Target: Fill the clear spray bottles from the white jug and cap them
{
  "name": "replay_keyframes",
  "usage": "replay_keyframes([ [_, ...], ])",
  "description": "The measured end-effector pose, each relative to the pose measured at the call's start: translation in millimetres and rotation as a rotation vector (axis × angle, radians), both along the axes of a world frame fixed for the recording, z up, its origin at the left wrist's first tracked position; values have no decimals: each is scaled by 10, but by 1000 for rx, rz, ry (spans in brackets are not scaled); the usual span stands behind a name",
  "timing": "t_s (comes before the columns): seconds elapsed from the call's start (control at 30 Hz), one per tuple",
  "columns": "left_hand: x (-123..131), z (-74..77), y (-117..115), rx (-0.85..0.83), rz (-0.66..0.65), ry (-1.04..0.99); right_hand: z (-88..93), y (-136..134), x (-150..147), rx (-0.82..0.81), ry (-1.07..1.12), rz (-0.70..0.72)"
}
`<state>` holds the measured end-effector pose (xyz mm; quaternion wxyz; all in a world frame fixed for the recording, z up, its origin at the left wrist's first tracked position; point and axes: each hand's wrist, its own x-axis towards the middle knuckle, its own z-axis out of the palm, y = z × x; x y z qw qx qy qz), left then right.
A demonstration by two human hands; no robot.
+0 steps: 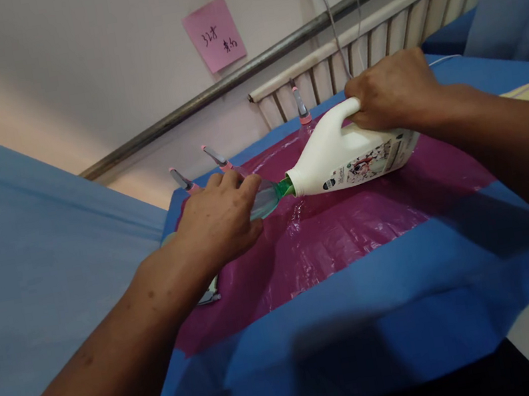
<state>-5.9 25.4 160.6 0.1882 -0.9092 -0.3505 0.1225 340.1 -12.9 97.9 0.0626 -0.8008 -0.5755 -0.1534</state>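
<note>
My right hand (391, 89) is wrapped round the handle of a white plastic jug (321, 158), which lies tilted with its mouth to the left. A printed label runs along the jug's side. My left hand (221, 215) grips a clear, greenish plastic bottle (265, 199). The bottle's bright green neck (285, 187) meets the open mouth of the jug. Whether liquid passes between them I cannot tell. Both are held above a shiny purple plastic sheet (334, 247).
Clear bottles with grey-and-pink spray tops (300, 105) stand along the back. A blue cloth (362, 296) covers the table under the sheet. Behind are a radiator (370, 38), a metal pipe (225, 86) and a pink note (214, 34); a blue curtain (36, 229) hangs at left.
</note>
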Motion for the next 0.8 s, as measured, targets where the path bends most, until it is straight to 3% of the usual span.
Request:
replay_keyframes([
  [0.53,19,21,6,-2,2,31,3,-2,-8,-6,-22,5],
  [0.8,66,72,-29,28,7,144,-4,-1,-18,-3,-29,16],
])
